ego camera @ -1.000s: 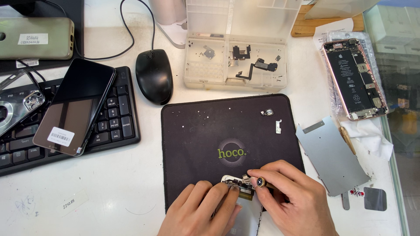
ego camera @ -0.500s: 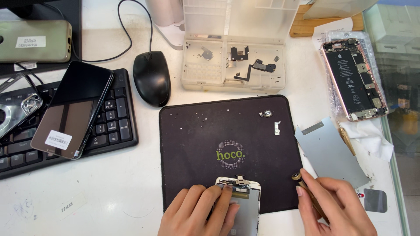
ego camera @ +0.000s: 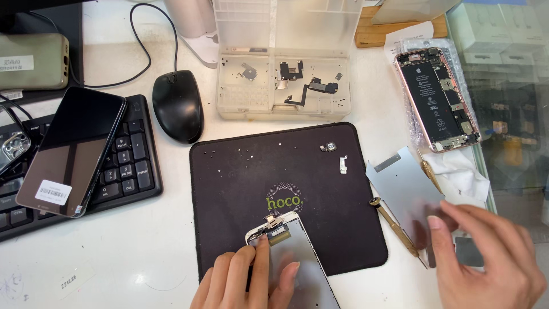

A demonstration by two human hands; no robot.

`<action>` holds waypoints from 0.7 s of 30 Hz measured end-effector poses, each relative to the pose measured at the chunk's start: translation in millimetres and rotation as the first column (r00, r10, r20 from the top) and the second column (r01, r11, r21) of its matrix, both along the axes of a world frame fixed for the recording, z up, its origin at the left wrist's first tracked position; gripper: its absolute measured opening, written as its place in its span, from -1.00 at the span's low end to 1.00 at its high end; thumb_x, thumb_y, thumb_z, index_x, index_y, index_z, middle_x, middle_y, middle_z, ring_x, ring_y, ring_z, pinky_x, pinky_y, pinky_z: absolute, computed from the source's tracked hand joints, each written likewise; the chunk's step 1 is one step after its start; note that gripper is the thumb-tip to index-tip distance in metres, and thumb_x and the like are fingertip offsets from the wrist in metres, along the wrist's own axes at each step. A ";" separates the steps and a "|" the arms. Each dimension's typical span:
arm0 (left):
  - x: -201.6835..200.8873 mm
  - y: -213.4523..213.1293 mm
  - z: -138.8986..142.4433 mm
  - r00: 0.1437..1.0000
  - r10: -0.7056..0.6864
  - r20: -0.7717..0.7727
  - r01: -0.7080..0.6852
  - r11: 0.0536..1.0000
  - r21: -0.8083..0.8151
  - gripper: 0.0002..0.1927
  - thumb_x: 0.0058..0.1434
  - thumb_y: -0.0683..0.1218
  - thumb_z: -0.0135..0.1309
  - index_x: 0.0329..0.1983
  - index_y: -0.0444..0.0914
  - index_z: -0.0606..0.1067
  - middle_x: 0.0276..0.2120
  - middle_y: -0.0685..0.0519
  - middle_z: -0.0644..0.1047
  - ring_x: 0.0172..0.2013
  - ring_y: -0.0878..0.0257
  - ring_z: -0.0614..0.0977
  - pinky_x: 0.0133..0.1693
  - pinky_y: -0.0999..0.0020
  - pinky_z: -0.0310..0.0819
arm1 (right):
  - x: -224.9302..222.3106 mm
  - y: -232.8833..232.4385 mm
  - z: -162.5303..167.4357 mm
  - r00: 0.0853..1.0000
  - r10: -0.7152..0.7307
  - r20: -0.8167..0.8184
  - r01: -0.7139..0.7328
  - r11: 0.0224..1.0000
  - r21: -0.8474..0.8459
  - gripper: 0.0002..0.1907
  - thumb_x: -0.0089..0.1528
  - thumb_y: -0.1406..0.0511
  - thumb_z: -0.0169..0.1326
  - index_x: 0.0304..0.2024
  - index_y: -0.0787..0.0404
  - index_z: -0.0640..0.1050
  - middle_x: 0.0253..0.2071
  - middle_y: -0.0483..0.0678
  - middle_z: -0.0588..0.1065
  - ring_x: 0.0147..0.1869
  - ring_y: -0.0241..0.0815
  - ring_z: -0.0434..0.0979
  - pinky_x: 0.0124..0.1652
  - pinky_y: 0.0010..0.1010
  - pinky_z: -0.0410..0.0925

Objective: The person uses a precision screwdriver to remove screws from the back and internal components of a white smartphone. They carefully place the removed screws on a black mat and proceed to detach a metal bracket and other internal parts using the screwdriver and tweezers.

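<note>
Head view, bottom centre of the frame: the left hand lies on a detached phone screen assembly, its fingers stretched fairly flat and pressing down on the panel's back near its top edge rather than closing round it. The assembly rests on the lower part of a dark work mat, its top end tilted toward the upper left. At the lower right the right hand hovers with fingers spread loosely apart and nothing in its grasp, its fingertips over a thin grey metal plate that lies just beside the mat's right edge. A brass-handled screwdriver lies slanted between mat and plate.

Further up, two small parts sit on the mat's upper right. At the left, a dark phone leans across a black keyboard, with a black mouse nearby. Along the top, a clear parts tray holds small components, and an opened phone body lies at the upper right.
</note>
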State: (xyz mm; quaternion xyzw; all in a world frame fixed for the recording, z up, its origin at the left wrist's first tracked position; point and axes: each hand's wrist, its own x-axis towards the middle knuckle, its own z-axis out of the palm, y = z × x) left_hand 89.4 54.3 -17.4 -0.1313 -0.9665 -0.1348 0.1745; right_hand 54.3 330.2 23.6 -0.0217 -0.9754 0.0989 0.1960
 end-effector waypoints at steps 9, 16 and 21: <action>-1.3 -17.2 1.9 0.991 -0.085 0.103 0.081 0.996 0.048 -0.56 0.07 0.13 0.32 -0.28 -0.37 0.70 -0.49 -0.04 0.62 -0.49 0.24 0.63 -0.54 0.40 0.57 | -11.1 9.4 -3.8 0.984 -0.078 0.158 0.061 0.992 0.111 -0.30 -0.07 0.24 0.45 0.13 0.27 0.62 -0.04 0.11 0.51 0.13 0.11 0.46 -0.15 -0.21 0.47; -1.8 -19.9 2.2 0.991 -0.085 0.100 0.080 0.995 0.057 -0.61 0.06 0.09 0.31 -0.25 -0.33 0.70 -0.51 0.02 0.63 -0.51 0.29 0.62 -0.49 0.41 0.58 | 1.9 47.3 -24.8 0.990 -0.137 -0.040 0.075 0.740 -0.668 -0.61 0.41 0.36 0.07 0.28 0.36 0.42 0.02 0.08 0.49 -0.05 -0.19 0.61 -0.13 -0.55 0.47; -0.3 -20.5 -0.2 0.990 -0.084 0.115 0.078 0.995 0.057 -0.63 0.08 0.08 0.30 -0.25 -0.32 0.70 -0.51 0.04 0.63 -0.51 0.29 0.62 -0.49 0.41 0.58 | 21.4 77.1 -59.2 0.969 -0.221 -0.114 0.175 0.932 -0.317 -0.64 0.52 0.50 -0.04 0.35 0.54 0.33 0.00 0.22 0.54 -0.04 -0.08 0.62 0.02 -0.42 0.46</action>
